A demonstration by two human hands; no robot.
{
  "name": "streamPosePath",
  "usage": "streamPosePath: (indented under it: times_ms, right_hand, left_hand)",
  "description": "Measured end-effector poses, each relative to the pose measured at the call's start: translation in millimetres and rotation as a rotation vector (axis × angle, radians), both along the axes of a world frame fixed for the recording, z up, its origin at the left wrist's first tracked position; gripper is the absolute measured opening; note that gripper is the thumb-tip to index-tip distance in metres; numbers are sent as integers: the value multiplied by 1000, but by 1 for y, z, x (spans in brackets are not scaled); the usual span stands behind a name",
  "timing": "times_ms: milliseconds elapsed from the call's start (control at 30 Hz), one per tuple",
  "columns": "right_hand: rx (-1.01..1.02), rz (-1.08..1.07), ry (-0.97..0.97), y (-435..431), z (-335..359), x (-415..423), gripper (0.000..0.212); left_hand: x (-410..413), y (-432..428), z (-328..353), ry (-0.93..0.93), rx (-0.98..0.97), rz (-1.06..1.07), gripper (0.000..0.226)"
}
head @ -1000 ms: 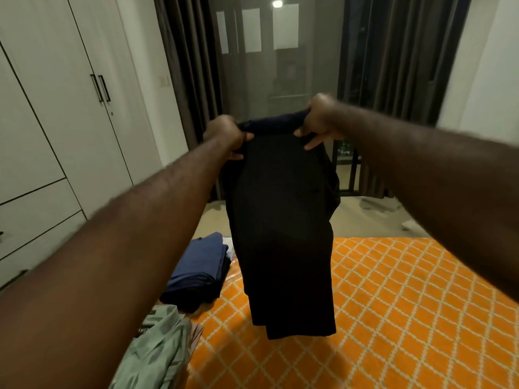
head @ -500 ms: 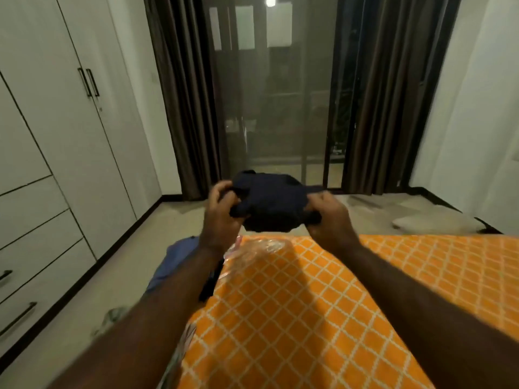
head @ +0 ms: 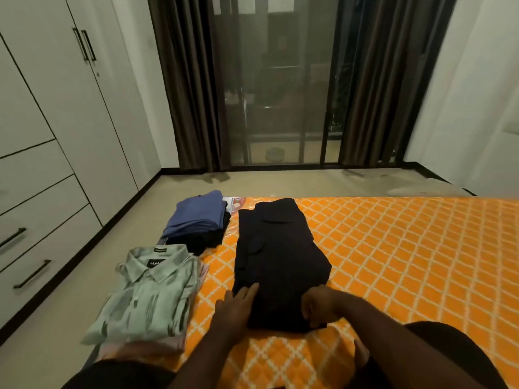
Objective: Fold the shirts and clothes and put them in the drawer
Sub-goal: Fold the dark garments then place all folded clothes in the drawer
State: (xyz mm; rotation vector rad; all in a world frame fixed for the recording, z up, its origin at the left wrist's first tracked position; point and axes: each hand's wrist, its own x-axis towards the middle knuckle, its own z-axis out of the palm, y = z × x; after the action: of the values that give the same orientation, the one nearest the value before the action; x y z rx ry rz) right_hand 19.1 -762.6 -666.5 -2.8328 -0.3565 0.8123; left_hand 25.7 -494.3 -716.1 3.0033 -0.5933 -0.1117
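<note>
Head view is showing the dark navy folded trousers [head: 280, 262] lying mid-frame on the orange-quilted bed [head: 407, 262]. Left hand [head: 238, 307] is pressing flat-fingered; right hand [head: 320, 307] is curling over the near hem. Soft, limp, light cloth: I'd scoop underneath both sides.

One view only, from a wide-angle camera worn on the person's head. It faces forward and tilts down over the bed [head: 393, 248], whose orange cover fills the lower right. The forearms enter from the bottom edge, near the lens, and the left hand [head: 234, 307] and right hand [head: 318, 308] sit low in the centre. Further off, the view takes in the glass door [head: 280, 94] straight ahead and the wardrobe [head: 56, 122] along the left, its lines bowed by the lens.
</note>
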Motion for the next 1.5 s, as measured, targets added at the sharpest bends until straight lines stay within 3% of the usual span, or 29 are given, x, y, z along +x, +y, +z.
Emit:
streamPosePath:
  times_ms: [133,267,467,700,867,967,1167,1233,1300,1433,1500]
  right_hand:
    - [-20,-17,-209,-6,7,-2,30]
    - [-120,39,-399,-5,-3,-3,54]
    - [-354,101,-346,-19,-28,2,95]
    - [-202,100,-197,-40,-52,30,116]
    - [-50,78,-110,-48,-59,40,113]
    - [92,33,-92,-55,-63,40,102]
    - [679,-333,-359,-55,-50,40,33]
    - [808,-489,-425,-52,-44,41,9]
    - [868,-590,-460,-46,-40,41,20]
    - [886,-752,-489,-35,-38,38,32]
    - [775,-791,-548,-34,-41,40,39]
  left_hand:
    - [5,-5,16,-114,115,-69,74]
    - [23,4,16,-208,109,-71,84]
    - [48,25,0,-94,228,-76,93]
    - [67,26,-12,92,113,-126,89]
    - [76,37,-35,123,-179,-165,101]
    - [82,39,-55,44,-415,-170,92]
    - [87,27,-37,-90,-869,-130,60]
    - [82,20,-25,-66,-991,-72,77]
    - [72,13,-11,-1,-1062,-4,72]
    - [60,-1,6,-69,-1087,35,12]
    - [61,-8,8,-117,-1087,64,17]
